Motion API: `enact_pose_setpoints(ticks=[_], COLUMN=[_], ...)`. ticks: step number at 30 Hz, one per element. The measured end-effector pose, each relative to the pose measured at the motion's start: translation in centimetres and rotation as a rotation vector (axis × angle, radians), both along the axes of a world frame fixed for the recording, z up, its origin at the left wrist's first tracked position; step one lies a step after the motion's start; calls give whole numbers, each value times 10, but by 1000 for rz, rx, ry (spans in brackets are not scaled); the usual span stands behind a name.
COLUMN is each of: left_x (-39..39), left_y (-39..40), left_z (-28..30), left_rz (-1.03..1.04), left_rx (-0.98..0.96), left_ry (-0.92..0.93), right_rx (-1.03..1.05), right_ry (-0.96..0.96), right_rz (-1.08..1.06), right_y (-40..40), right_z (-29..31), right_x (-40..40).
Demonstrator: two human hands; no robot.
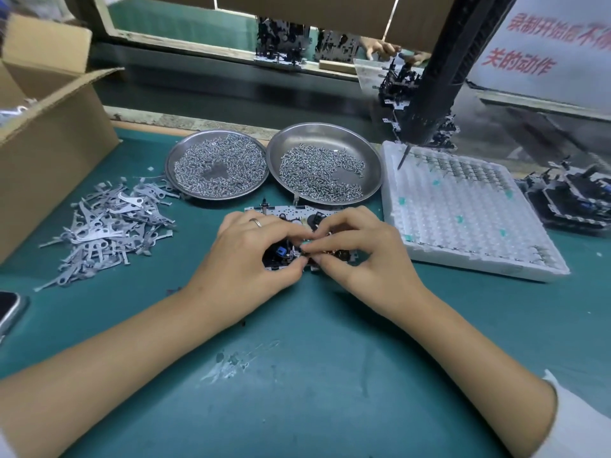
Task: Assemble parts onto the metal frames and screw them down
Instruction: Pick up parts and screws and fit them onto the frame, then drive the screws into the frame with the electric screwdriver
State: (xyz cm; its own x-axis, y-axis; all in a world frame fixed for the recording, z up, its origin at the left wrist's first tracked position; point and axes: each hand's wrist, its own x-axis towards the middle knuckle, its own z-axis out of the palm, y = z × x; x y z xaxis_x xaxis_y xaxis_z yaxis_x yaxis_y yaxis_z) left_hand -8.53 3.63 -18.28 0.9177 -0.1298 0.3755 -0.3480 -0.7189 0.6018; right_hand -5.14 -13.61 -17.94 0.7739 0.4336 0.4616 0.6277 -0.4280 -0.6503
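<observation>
A person's two bare hands met over a metal frame lying flat near the middle of a green work mat, just in front of two steel dishes. The left hand, a ring on one finger, curled its fingers onto the frame's near side beside a small blue part. The right hand pinched a tiny piece at the frame between thumb and forefinger; what that piece was could not be made out.

Red Chinese characters ran across a white sign at the far right corner; only part could be read, including "录制开始后不" and, below, "关的动作".

The left dish and the right dish sat touching, side by side toward the far edge, both heaped with small screws. A pile of flat grey metal levers sprawled toward the left edge, next to an open cardboard box. A white compartment tray lay toward the right edge, a black powered screwdriver hanging with its tip over the tray's far corner. Finished black assemblies were stacked beyond the tray. The corner of a phone showed at the left edge.

Open mat stretched between the forearms toward the near edge, marked only by a pale scuffed patch.
</observation>
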Motion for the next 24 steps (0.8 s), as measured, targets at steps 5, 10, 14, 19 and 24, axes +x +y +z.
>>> enact_pose_setpoints(ticks=[5, 10, 14, 19, 24], left_x=[2, 1, 1, 1, 1], left_y=[2, 0, 0, 0, 1], left_z=[2, 4, 6, 7, 4], left_rz=[-19, -28, -37, -50, -42], left_rx=[-53, -125, -169, -202, -211], left_ry=[1, 27, 34, 20, 9], right_rx=[408, 522, 687, 860, 985], right_ry=[-236, -93, -78, -44, 96], right_rz=[-405, -350, -263, -140, -23], right_y=[-6, -3, 19, 41, 55], right_z=[30, 86, 105, 97, 70], right_x=[12, 46, 54, 39, 17])
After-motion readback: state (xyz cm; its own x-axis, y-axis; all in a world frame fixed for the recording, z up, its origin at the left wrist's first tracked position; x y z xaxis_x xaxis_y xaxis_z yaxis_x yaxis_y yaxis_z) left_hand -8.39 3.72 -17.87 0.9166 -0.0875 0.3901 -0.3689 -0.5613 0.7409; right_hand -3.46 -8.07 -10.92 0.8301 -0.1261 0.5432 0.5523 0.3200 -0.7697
